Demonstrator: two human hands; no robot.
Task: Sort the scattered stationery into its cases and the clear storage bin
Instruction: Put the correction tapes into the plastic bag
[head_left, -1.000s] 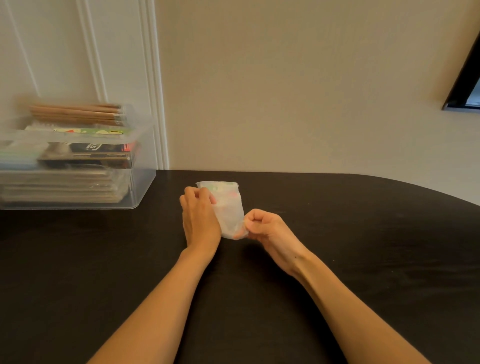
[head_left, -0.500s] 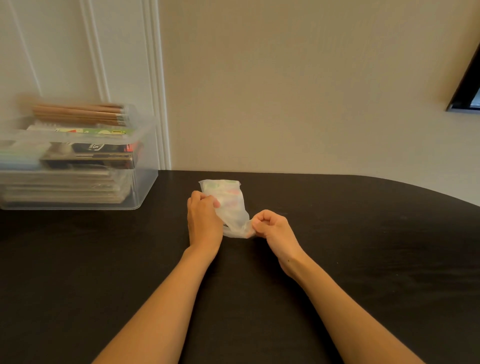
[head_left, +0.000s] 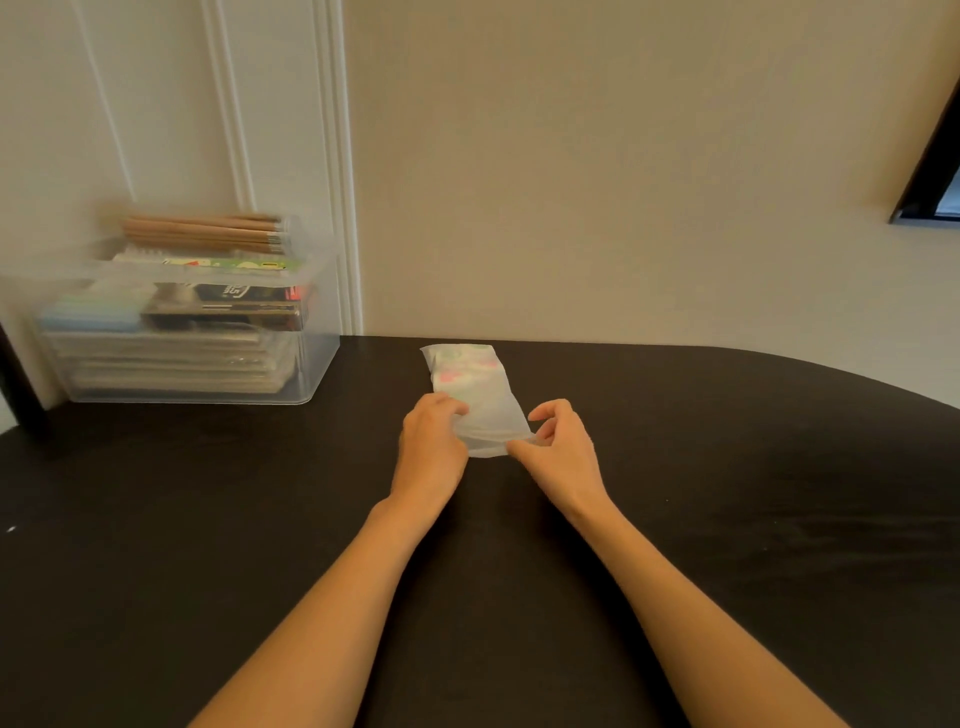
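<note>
A small frosted plastic pouch (head_left: 475, 387) with pink and green items showing faintly inside lies flat on the black table (head_left: 208, 519), near the far edge. My left hand (head_left: 432, 441) grips the pouch's near left corner with curled fingers. My right hand (head_left: 558, 447) pinches the near right corner between thumb and fingers. The clear storage bin (head_left: 306, 374) stands at the far left of the table, filled with stacked cases, boxes and a bundle of wooden pencils (head_left: 208, 234) on top.
A beige wall and a white panelled door frame (head_left: 337, 182) rise right behind the table. A dark framed object (head_left: 935, 171) shows at the upper right edge. The table's far edge curves away to the right.
The pouch was held upright off the table; now it lies flat, stretched out away from me. Both hands have shifted to its near end.
</note>
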